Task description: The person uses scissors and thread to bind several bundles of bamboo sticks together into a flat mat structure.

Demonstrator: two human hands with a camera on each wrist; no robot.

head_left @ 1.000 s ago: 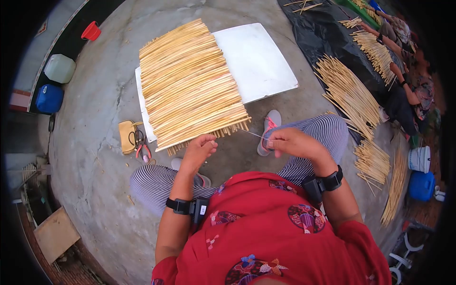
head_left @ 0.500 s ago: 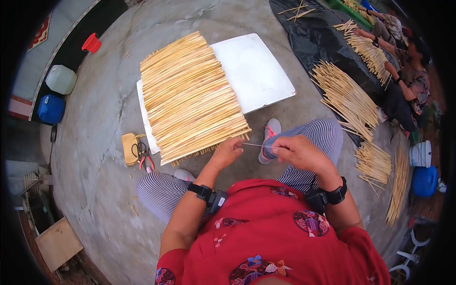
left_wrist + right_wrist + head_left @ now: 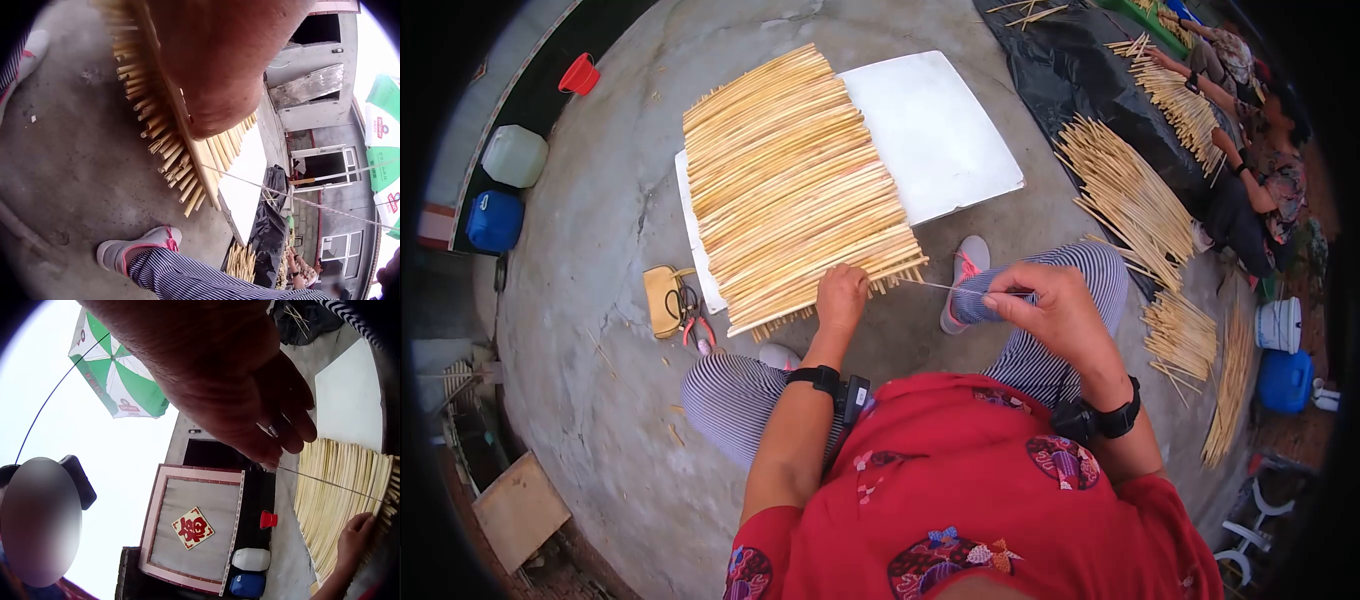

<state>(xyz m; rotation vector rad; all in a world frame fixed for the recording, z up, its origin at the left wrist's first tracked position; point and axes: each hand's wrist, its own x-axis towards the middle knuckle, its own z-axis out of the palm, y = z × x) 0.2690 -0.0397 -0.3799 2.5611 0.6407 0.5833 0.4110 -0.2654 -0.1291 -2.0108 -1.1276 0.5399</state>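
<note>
A mat of pale sticks [image 3: 800, 180], laid side by side, covers part of a white board [image 3: 935, 130]. My left hand [image 3: 842, 295] grips the mat's near edge with its fingers bent over the outermost stick; in the left wrist view the hand [image 3: 212, 69] hides its own fingertips. From the near right corner of the mat a thin twisted cord [image 3: 300, 199] runs taut to the right. My right hand [image 3: 1055, 310] pinches that cord between thumb and forefinger, raised over the right knee. Beneath the edge, cut stick ends [image 3: 169, 147] poke out in a row.
Red-handled pliers [image 3: 696, 330] lie beside a yellow pouch [image 3: 663, 300] on the concrete floor. Loose sticks [image 3: 1135, 200] are heaped at right, partly on black plastic sheeting [image 3: 1060, 75]. Other people [image 3: 1265, 190] sit beyond them. A red bucket [image 3: 580, 74] stands far left.
My left hand has gone from near the cord at the corner back left onto the mat's edge. The right hand has moved right and the cord now stretches longer.
</note>
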